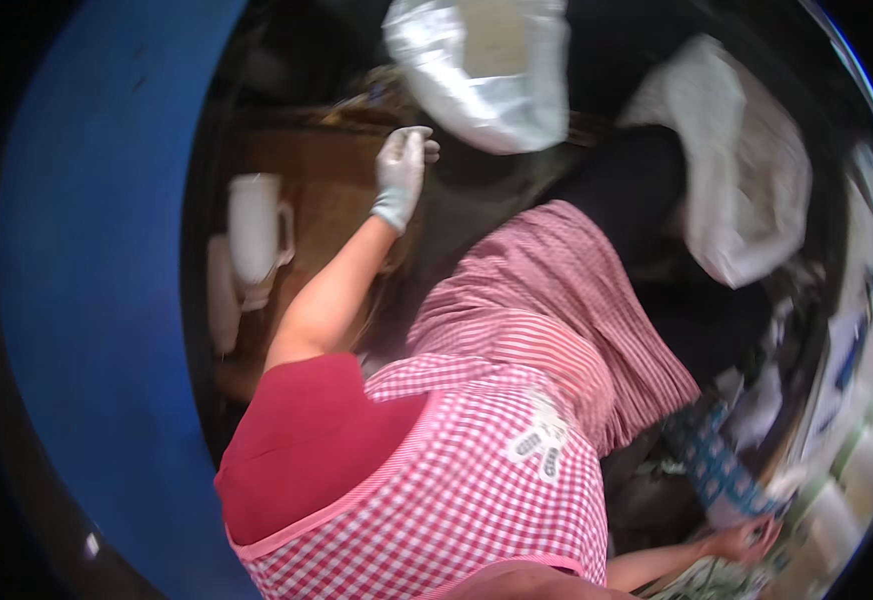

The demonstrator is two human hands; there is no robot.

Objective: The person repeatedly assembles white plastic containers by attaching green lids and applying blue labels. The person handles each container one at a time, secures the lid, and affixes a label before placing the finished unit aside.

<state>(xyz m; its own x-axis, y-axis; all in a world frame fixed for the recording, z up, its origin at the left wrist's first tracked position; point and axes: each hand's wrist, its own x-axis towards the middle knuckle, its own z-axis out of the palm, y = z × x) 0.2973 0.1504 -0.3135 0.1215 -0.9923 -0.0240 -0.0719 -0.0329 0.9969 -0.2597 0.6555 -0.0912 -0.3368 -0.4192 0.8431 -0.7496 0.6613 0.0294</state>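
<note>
The person's left hand point(405, 170), in a pale glove with a light green cuff, is raised at the upper middle of the frame. Its fingers are loosely bent and free, just beside a white plastic sack point(547, 112) at the top centre; hand and sack look apart. The sack's mouth gapes, and something beige shows inside.

Down at the lower right of the frame, the right hand point(744, 541) has its fingers curled, and I cannot tell whether it grips anything. It lies right by a blue patterned item point(722, 465), too blurred to make out, among a clutter of pale things.

A second white sack point(709, 175) sags at the upper right, next to the person's dark-clad knee. At the left of the frame, a white jug point(254, 230) with a side handle lies on a brown surface point(332, 165), beside a slim white object point(222, 300). A tall blue panel point(97, 290) fills the far left. Across the lower middle spreads the person's red-and-white checked apron point(457, 475), over a red sleeve point(307, 430).
</note>
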